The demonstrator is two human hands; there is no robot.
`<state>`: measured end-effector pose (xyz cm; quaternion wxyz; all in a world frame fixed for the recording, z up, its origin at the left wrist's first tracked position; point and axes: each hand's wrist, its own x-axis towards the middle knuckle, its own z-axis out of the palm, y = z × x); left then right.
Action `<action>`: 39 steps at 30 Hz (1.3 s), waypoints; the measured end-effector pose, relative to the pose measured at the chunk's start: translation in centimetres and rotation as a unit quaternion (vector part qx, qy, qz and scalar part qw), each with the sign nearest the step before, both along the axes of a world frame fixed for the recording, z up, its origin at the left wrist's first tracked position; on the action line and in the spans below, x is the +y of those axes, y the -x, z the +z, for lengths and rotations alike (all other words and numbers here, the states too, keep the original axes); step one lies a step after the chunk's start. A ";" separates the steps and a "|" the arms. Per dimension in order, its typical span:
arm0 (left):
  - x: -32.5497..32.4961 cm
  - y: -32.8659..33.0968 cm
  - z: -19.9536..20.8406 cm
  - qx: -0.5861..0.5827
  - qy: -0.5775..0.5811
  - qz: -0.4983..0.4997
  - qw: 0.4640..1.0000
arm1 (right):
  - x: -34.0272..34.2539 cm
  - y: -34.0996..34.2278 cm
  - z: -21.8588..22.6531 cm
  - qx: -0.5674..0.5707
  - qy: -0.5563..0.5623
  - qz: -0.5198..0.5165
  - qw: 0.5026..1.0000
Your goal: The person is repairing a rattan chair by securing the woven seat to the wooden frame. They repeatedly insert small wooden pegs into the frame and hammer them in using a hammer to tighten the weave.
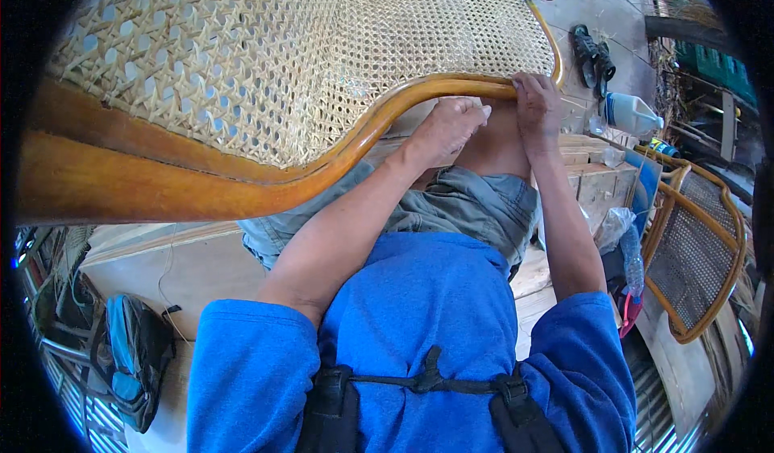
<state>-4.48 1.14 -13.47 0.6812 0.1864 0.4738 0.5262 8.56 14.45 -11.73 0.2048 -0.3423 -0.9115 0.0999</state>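
Above the lap (468,203), the cane chair (451,34) is gripped at its rim (427,89) by the right hand (536,114); the left hand (451,126) is pinched narrow, contents unclear. Edgework seems underway; steady bracing's needed.

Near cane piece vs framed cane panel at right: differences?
Colour: the near cane piece has a pale weave; the framed cane panel's looks dark grey.
Contact: the right hand touches the near cane piece; no hand touches the framed cane panel.
Both are golden-brown framed.
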 end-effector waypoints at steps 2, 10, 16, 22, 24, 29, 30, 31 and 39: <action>0.0 -0.1 -0.2 0.013 -0.001 -0.005 1.000 | -0.2 0.0 0.1 0.018 0.015 -0.008 1.000; -0.1 -0.3 -0.8 0.033 -0.020 -0.002 0.999 | 0.8 -0.2 -0.9 0.080 0.152 -0.008 0.985; 0.1 0.0 -0.4 0.101 0.027 -0.038 0.994 | 1.0 1.6 2.4 -0.215 0.016 0.018 0.976; -0.1 0.0 -0.8 0.079 0.043 -0.029 0.996 | 3.9 -0.2 0.2 -0.137 -0.065 0.206 0.967; -0.2 -0.2 -1.4 0.076 0.035 -0.021 0.996 | 3.3 0.0 0.8 -0.114 0.083 0.110 0.984; -0.1 0.0 -0.6 0.078 0.069 -0.052 0.993 | 2.5 -0.2 1.4 -0.118 0.063 0.109 0.985; -0.2 0.1 -0.6 0.081 0.072 -0.051 0.993 | 2.6 0.0 2.0 -0.147 0.038 0.130 0.980; -0.1 0.2 -0.7 0.082 0.074 -0.052 0.992 | 2.6 0.2 2.5 -0.178 0.014 0.148 0.973; -0.2 0.6 0.0 0.110 0.105 -0.074 0.986 | 3.6 0.8 2.6 -0.209 0.066 0.162 0.962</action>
